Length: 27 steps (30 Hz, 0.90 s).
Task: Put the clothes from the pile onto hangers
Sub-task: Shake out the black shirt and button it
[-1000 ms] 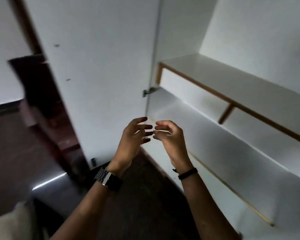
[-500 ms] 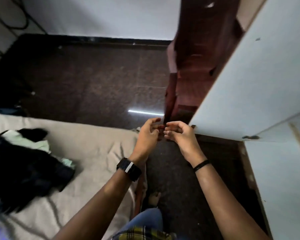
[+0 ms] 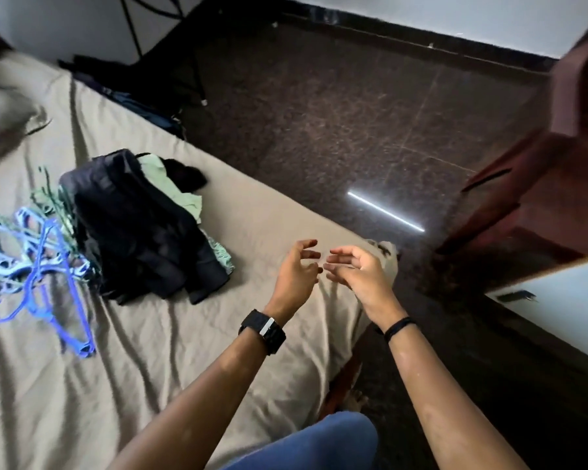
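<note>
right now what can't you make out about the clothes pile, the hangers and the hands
Head view only:
- Clothes pile: the dark garment on top covers the green ones below, so the number of garments is unclear.
- Hangers: tangled, blurred and cut off by the left edge; no count possible.
- Pillow: blurred and cut by the left edge.
- Left hand and right hand: the fingers are loosely curled and hold nothing; the left palm faces away.

A bed covered by a wrinkled beige sheet fills the left side, with a pillow at its far corner. Beside it lies a dark speckled floor bearing a bright light streak. A reddish wooden door stands at right, near a white cupboard panel.
</note>
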Motion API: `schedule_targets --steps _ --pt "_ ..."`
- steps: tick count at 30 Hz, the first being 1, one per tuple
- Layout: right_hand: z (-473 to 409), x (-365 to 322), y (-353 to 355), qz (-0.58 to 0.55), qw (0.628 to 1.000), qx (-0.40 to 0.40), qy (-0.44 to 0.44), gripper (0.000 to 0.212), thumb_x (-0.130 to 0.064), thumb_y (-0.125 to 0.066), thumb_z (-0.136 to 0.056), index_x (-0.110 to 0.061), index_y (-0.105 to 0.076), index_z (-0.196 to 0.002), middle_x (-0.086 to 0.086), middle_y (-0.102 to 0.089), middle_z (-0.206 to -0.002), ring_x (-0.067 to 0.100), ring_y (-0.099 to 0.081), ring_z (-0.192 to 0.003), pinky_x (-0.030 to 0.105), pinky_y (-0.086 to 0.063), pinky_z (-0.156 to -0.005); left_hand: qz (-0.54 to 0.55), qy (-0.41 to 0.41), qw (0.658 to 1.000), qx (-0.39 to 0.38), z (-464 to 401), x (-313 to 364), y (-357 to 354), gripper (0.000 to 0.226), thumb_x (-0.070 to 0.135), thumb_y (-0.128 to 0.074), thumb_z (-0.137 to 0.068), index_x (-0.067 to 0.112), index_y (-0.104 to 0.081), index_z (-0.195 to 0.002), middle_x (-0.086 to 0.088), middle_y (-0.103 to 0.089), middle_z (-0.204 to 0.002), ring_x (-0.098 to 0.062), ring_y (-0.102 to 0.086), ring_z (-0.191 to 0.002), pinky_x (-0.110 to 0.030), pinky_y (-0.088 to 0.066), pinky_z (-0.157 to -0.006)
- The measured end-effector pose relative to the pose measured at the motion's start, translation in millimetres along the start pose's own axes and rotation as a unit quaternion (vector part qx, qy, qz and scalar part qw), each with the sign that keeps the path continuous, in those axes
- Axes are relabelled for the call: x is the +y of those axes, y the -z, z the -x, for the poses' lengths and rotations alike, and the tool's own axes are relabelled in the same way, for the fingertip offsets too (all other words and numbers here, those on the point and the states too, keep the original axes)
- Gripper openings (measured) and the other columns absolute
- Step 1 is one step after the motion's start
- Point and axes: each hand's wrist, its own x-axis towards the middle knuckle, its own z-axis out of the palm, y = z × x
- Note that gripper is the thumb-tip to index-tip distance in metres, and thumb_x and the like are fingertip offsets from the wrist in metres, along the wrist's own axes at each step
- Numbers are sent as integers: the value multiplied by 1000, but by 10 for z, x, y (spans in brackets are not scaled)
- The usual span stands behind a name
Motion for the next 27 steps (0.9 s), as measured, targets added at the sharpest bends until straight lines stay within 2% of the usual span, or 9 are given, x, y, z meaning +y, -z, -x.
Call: schedule_targets --steps 5,7,9,13,17,20,23,25,27 --pt "-538 538 -397 14 998 -68 -4 26 11 -57 -86 -13 -61 -96 13 -64 -96 19 -65 -86 26 -58 -76 -34 15 997 62 -371 -703 300 46 -8 -43 -90 17 -48 -128 1 -57 -105 -18 -59 -84 -41 -51 -75" --pt "-748 723 -554 30 995 -90 -4 25 10 -57 -86 -12 -61 -98 11 -64 -97 20 -64 -90 31 -57 -81 -46 11 994 97 -520 -930 401 47 -7 -45 -89 19 -49 -128 1 -58 -107 -17 -59 -82 -44 -53 -75" --pt "-931 866 -709 44 994 -104 -4 25 9 -57 -85 -9 -61 -102 11 -64 -98 21 -64 -92 35 -56 -83 -51 6 990 134 -647 -1137 514 47 -5 -46 -89 19 -47 -129 0 -59 -110 -16 -59 -78 -40 -53 -74" --pt "-1264 1124 -1055 65 990 -122 18 26 7 -59 -84 -15 -62 -98 7 -65 -95 20 -64 -92 36 -56 -82 -79 -29 977 196 -910 -1500 802 46 -1 -53 -90 16 -45 -132 -2 -57 -113 -14 -58 -84 -19 -45 -70" --pt "-1444 1255 -1356 102 984 -132 58 27 5 -59 -85 -14 -62 -104 2 -64 -92 16 -62 -89 37 -55 -83 -97 -69 971 205 -1116 -1677 1124 48 -1 -53 -90 15 -45 -134 -3 -54 -117 -12 -56 -88 -22 -44 -76" --pt "-1554 1279 -1582 151 977 -118 98 29 3 -60 -83 -15 -63 -106 0 -64 -90 15 -62 -84 39 -56 -83 -117 -97 966 208 -1273 -1756 1381 49 -3 -52 -88 14 -45 -134 -4 -50 -122 -13 -52 -101 -27 -47 -87" --pt "-1629 1310 -1853 204 965 -96 133 29 -1 -62 -82 -21 -63 -102 -3 -64 -89 16 -62 -82 40 -55 -87 -160 -132 955 212 -1408 -1834 1669 53 -2 -52 -87 12 -43 -137 -6 -47 -125 -16 -47 -113 -21 -36 -97" --pt "-1643 1342 -2079 231 958 -81 149 29 -2 -62 -82 -23 -63 -103 -3 -64 -88 20 -64 -87 40 -54 -89 -186 -159 948 202 -1474 -1893 1899 55 0 -54 -86 11 -41 -138 -10 -46 -126 -25 -46 -116 -27 -35 -102" --pt "-1615 1413 -2354 260 949 -73 161 30 -3 -62 -83 -20 -63 -108 -4 -63 -87 20 -63 -88 39 -54 -88 -197 -178 946 187 -1487 -1966 2160 58 1 -54 -86 12 -38 -141 -9 -40 -134 -26 -40 -123 -26 -29 -106"
